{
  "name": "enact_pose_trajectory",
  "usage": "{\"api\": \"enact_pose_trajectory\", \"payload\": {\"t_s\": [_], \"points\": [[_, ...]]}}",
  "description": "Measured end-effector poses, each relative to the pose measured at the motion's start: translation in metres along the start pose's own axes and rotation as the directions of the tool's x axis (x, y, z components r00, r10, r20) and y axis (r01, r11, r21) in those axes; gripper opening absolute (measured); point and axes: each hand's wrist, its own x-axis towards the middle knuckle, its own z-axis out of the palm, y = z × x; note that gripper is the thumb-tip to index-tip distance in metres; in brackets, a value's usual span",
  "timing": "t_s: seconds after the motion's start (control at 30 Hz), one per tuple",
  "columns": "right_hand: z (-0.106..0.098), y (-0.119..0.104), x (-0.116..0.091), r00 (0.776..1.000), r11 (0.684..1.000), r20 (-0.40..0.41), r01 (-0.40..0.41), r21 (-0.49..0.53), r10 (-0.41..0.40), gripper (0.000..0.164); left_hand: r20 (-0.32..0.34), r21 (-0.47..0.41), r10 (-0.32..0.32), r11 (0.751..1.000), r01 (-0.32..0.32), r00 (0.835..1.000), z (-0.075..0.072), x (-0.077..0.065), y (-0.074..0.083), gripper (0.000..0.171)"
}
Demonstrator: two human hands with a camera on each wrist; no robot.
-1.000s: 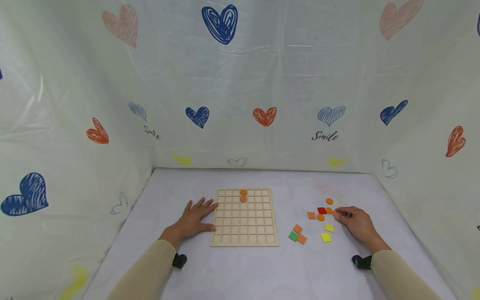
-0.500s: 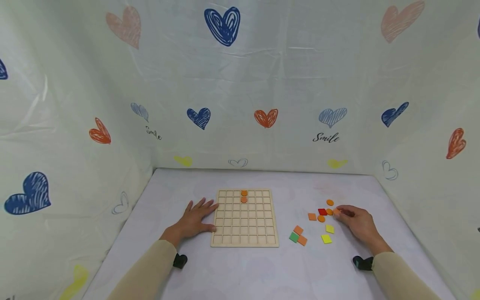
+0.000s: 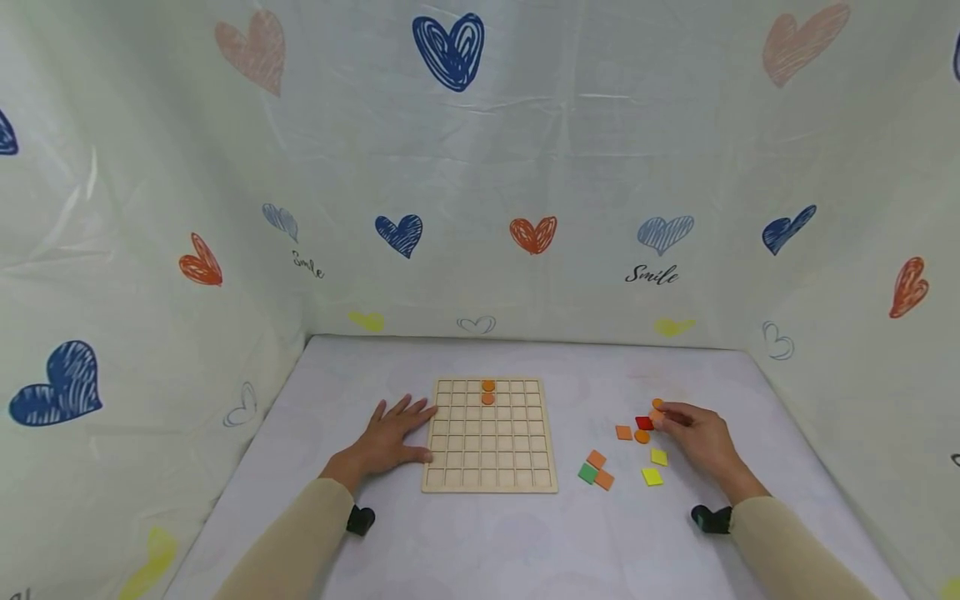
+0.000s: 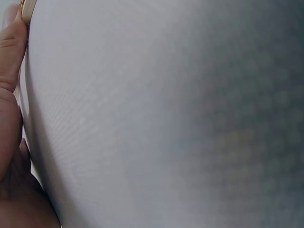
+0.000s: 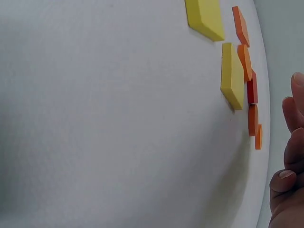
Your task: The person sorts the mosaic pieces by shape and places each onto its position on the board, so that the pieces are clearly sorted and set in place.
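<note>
A wooden grid board (image 3: 489, 454) lies flat on the table, with two orange round pieces (image 3: 488, 392) in one column near its far edge. My left hand (image 3: 386, 437) rests spread at the board's left side, fingertips and thumb on its edge. In the left wrist view the thumb (image 4: 12, 52) reaches the board's edge. Over at the right, my right hand (image 3: 697, 429) pinches an orange disc (image 3: 656, 415) between thumb and fingertips, raised over the loose pieces. Below it lie a red square (image 3: 644, 423) and another orange disc (image 3: 642, 437); a far disc is partly covered.
Two yellow squares (image 3: 652, 477) lie nearer me than the right hand. A green square (image 3: 587, 473) touches two orange squares (image 3: 603, 480) between them and the board. Another orange square (image 3: 624, 432) sits beside the red one. A heart-printed curtain (image 3: 570, 292) encloses the table.
My right hand has lifted the orange disc and carried it slightly left and away from me, over the other pieces. The left hand stays on the board's edge.
</note>
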Motion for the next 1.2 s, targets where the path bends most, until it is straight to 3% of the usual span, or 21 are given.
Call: {"api": "enact_pose_trajectory", "payload": {"t_s": [0.3,0.97,1.2], "points": [[0.007,-0.022,0.003,1.000,0.998,0.000,0.025,0.051,-0.025,0.040,-0.009,-0.011,0.017,1.000,-0.017,1.000,-0.003,-0.002,0.002,0.091],[0.034,-0.055,0.015,0.992,0.971,0.082,0.073,0.226,-0.094,0.037,-0.005,-0.002,0.003,1.000,-0.003,1.000,0.000,0.000,0.001,0.092],[0.046,-0.068,0.017,0.991,0.972,0.074,0.095,0.214,-0.113,0.036,-0.008,-0.008,0.002,1.000,-0.002,1.000,0.000,0.000,-0.001,0.092]]}}
